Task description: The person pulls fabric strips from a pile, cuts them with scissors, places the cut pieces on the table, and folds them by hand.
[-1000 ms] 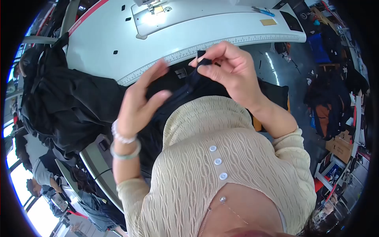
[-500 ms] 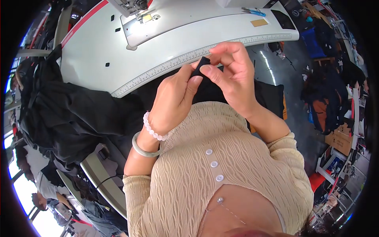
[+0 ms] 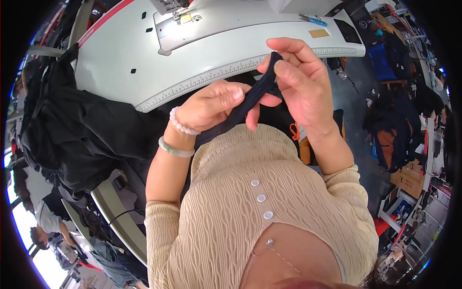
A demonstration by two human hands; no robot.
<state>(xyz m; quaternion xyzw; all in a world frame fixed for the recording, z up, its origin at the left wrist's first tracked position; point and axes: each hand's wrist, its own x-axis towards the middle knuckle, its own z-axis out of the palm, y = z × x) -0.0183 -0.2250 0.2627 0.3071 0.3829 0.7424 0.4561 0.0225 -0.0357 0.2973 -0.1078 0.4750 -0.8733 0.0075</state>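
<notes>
A narrow dark fabric strip (image 3: 255,95) runs diagonally between my two hands, above my lap. My right hand (image 3: 301,79) pinches its upper end between thumb and fingers. Lower down, my left hand (image 3: 219,103) holds the strip, with the thumb on top and some fingers beneath it. The strip's lower part passes under my left wrist toward dark cloth. A big heap of black fabric (image 3: 91,135) lies to the left of my left arm.
Ahead is a white sewing table (image 3: 110,72) with a ruler strip (image 3: 207,74), a lit sewing machine (image 3: 180,17), blue snips (image 3: 314,20), a tan card (image 3: 318,33) and small black pieces. A co-worker (image 3: 48,219) is at lower left. A cardboard box (image 3: 409,179) stands at right.
The dark strip now stretches longer between my hands. My right hand has moved up and right, and my left hand has shifted from the strip's end to lower along it.
</notes>
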